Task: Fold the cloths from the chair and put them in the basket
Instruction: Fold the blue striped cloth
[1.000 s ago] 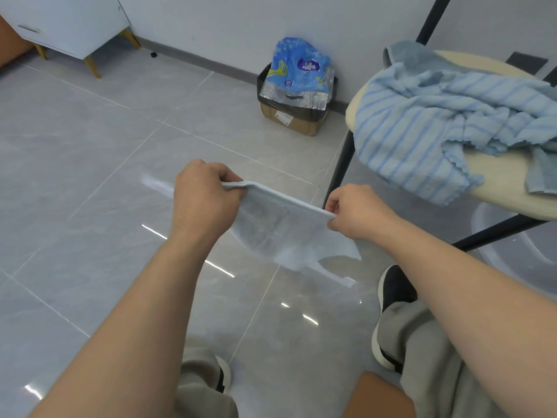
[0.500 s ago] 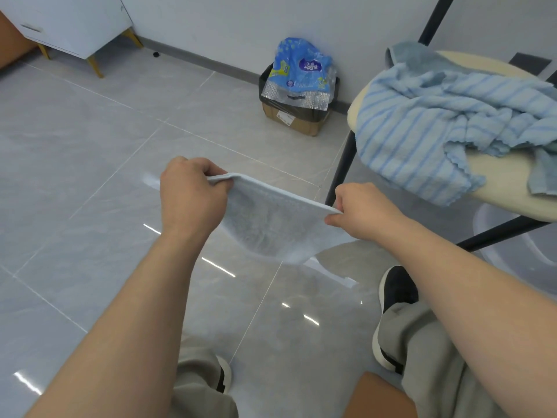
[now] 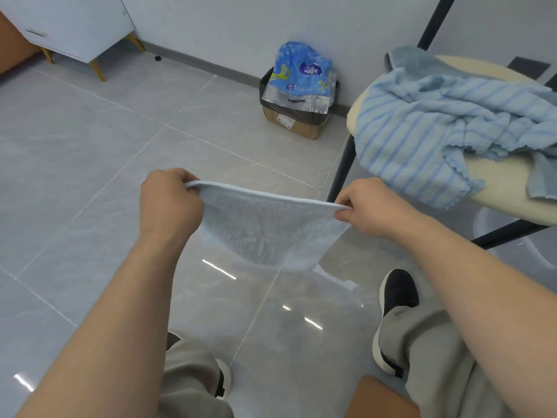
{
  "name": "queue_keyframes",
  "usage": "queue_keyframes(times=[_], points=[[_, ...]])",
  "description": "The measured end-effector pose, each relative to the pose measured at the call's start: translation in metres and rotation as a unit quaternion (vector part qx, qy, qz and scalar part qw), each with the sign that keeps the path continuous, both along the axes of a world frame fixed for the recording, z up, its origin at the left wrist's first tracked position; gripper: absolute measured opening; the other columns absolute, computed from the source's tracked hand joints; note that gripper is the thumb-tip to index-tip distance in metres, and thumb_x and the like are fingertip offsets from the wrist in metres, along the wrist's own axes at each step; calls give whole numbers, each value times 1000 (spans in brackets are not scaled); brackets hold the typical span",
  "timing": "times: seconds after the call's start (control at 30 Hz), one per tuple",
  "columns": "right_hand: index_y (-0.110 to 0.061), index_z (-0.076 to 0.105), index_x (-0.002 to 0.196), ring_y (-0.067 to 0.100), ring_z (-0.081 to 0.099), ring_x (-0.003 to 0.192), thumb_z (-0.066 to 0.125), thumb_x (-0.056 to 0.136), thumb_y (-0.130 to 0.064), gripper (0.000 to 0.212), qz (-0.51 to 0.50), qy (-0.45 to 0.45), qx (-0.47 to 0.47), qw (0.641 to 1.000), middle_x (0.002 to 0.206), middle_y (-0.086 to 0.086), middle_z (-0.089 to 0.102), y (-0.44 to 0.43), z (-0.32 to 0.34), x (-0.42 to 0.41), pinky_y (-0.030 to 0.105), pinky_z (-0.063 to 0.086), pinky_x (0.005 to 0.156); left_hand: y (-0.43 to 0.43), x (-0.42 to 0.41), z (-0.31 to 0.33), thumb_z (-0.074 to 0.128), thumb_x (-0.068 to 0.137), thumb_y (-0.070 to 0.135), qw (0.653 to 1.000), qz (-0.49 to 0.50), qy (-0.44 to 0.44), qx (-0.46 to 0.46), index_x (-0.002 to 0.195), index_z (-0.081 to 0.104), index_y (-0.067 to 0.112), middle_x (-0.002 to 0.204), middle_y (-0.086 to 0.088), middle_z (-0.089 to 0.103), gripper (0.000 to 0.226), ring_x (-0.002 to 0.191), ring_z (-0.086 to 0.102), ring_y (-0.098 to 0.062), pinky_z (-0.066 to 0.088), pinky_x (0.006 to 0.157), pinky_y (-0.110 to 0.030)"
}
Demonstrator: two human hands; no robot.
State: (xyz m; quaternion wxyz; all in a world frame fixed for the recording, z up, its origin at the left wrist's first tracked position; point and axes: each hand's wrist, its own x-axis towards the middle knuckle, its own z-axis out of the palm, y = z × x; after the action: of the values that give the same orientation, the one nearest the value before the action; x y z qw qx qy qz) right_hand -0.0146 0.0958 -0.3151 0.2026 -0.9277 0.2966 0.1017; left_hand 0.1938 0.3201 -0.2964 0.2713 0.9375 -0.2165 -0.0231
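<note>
Right at the bottom, grey trousers (image 3: pixel 431 357) and a black shoe (image 3: pixel 398 292) stood on the glossy tiled floor (image 3: pixel 90 176). Up from there, both arms were out! The left hand (image 3: pixel 170 203) had its fingers curled tight round one top corner of the pale blue cloth (image 3: pixel 265 227). The right hand (image 3: pixel 372 209) pinched the other corner between thumb and fingers. The top hem ran taut between them, and the rest of the cloth hung down in the air, clear of the floor. Just beyond the right hand was the chair (image 3: pixel 500 188). A striped blue cloth (image 3: pixel 422 140) lay crumpled on its cream seat and draped over the near edge. A darker blue cloth (image 3: pixel 542 179) lay beside it. Further back, against the wall, a cardboard box (image 3: pixel 297 125) held a blue plastic pack (image 3: pixel 301 73). Far left, a white cabinet (image 3: pixel 75 22) stood on slim legs.
</note>
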Motion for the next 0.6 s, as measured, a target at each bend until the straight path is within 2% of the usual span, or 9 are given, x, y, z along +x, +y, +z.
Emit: queue_keyframes(times=[0.23, 0.37, 0.6], points=[[-19, 75, 87, 19, 61, 77, 63, 92, -49, 32, 28, -31, -14, 999, 80, 1, 67, -7, 3, -3, 45, 54, 74, 12, 15, -14, 50, 79, -5, 996, 6, -7, 86, 92, 70, 13, 86, -11, 64, 30, 78, 55, -32, 41, 64, -34], [-24, 79, 89, 16, 61, 78, 69, 88, -47, 26, 24, -89, 15, 996, 78, -1, 69, -5, 9, -3, 43, 52, 76, 15, 17, -17, 49, 80, -5, 993, 10, 0, 116, 93, 68, 10, 88, -13, 63, 28, 76, 53, -32, 40, 63, -35], [-20, 79, 82, 16, 62, 74, 73, 82, -52, 33, 42, -124, 13, 991, 74, 1, 70, -1, 13, -4, 41, 49, 75, 18, 22, -15, 43, 73, -11, 992, 25, 4, 127, 90, 66, 13, 91, -16, 63, 37, 78, 52, -34, 41, 63, -36]])
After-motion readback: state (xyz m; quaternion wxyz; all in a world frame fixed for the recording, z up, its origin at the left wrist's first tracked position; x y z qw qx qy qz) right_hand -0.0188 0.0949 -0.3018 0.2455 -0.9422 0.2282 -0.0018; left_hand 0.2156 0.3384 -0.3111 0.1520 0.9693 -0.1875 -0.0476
